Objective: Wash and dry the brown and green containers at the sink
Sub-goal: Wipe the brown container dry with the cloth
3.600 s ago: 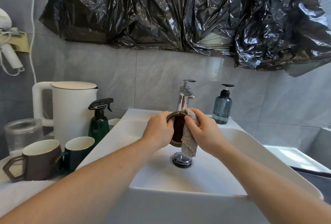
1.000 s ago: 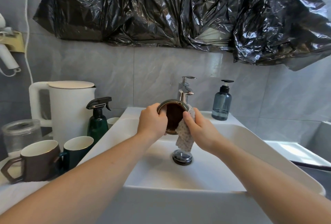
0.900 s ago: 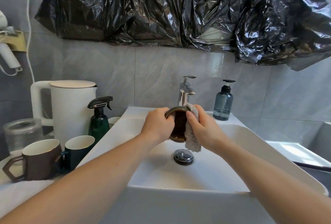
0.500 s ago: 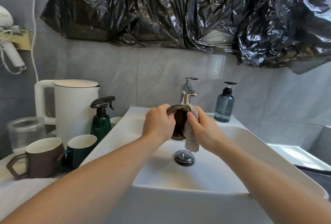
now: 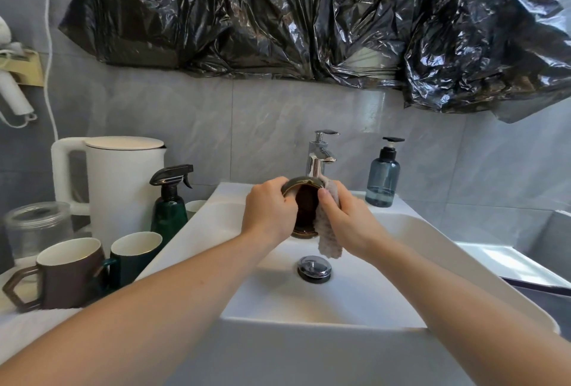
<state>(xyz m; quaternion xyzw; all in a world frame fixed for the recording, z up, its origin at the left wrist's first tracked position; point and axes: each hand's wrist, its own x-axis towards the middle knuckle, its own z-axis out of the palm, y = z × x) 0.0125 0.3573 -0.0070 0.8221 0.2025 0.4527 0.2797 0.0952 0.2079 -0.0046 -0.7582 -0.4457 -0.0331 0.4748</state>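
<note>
Hands meet at frame centre above the white sink point(image 5: 411, 231): the left hand point(image 5: 268, 212) grips the brown container point(image 5: 304, 205) by its rim, while the right hand point(image 5: 346, 221) pinches a grey cloth point(image 5: 328, 235) against its edge. Brown mug point(image 5: 69, 273) and green mug point(image 5: 136, 254) stand lower left.
</note>
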